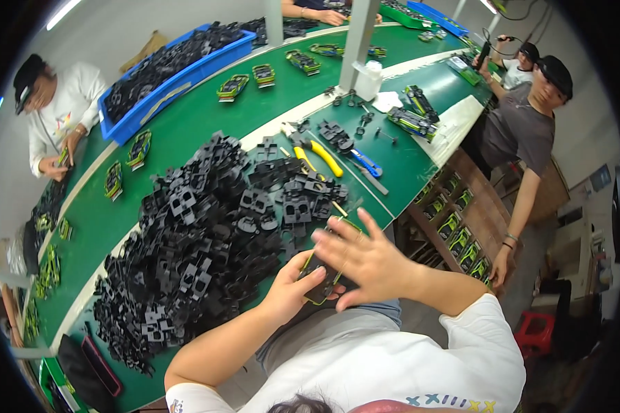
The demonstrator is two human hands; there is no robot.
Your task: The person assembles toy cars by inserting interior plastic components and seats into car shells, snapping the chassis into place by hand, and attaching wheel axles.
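Note:
My left hand point(291, 286) grips a toy car body point(317, 288), black inside with a bright green edge, close in front of me at the table's edge. Over that car body my right hand point(368, 258) is held with its fingers spread; whether its palm touches the car is hard to tell. Left of my hands lies a big heap of black plastic parts point(186, 241), shaped like small seat pieces. Beyond my hands are yellow-handled pliers point(326, 158), a blue utility knife point(366, 163) and a black part point(334, 135).
Green-and-black toy cars point(263, 76) stand along the curved green table point(207, 120). A long blue bin point(179, 79) holds more black parts. At the right are a white bottle point(369, 81), two upturned cars point(412, 124) and a wooden tray of cars point(455, 227). Several people work nearby.

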